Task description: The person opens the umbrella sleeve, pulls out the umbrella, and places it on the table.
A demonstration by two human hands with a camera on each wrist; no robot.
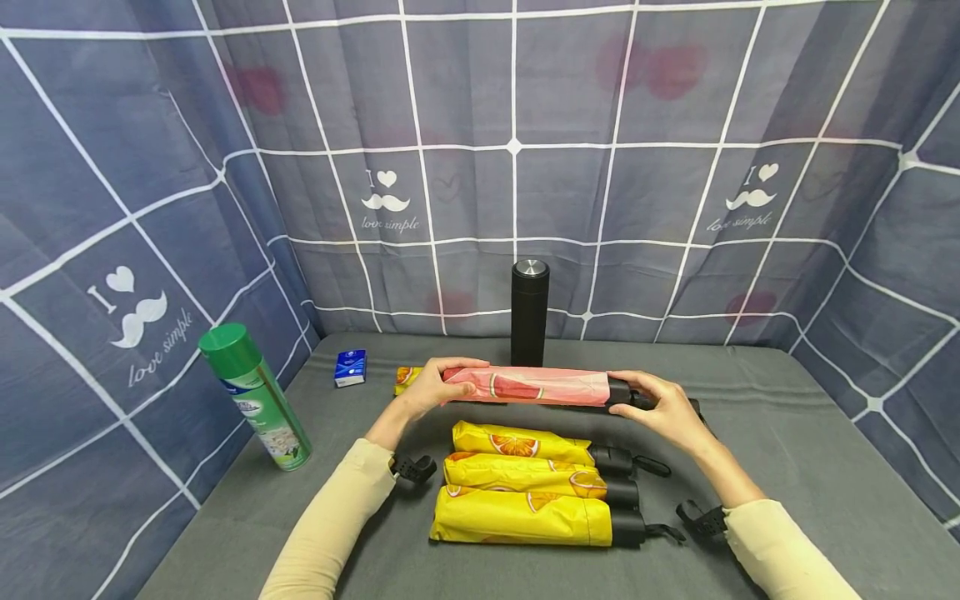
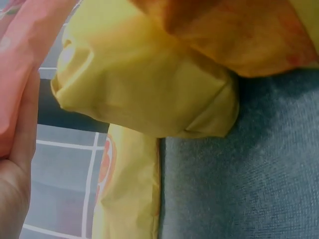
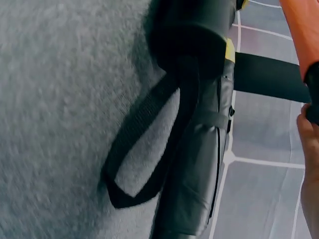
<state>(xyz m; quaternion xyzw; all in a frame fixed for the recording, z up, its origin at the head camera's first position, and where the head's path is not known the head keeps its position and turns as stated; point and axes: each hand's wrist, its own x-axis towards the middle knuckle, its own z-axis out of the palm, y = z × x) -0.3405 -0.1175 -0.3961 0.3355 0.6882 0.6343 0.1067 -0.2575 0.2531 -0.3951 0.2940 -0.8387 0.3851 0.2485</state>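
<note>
A pink folded umbrella with a watermelon print (image 1: pixel 543 387) is held level above the table by both hands. My left hand (image 1: pixel 435 390) grips its left end, thumb in front; in the left wrist view the hand (image 2: pixel 17 164) lies along the pink cover (image 2: pixel 15 84). My right hand (image 1: pixel 663 408) pinches the black handle end (image 1: pixel 618 392); the right wrist view shows part of that hand (image 3: pixel 310 159). Below lie three yellow umbrellas with orange-slice prints (image 1: pixel 517 442) (image 1: pixel 525 477) (image 1: pixel 525 517), handles to the right. Behind the pink one, another yellow piece (image 1: pixel 405 377) is partly hidden.
A black bottle (image 1: pixel 529 317) stands at the back. On the left are a green spray can (image 1: pixel 258 400) and a small blue box (image 1: pixel 350 367). A black folded item (image 3: pixel 192 169) lies behind the yellow umbrellas. Grid-patterned curtains (image 1: pixel 465 192) surround the grey table (image 1: pixel 787 433).
</note>
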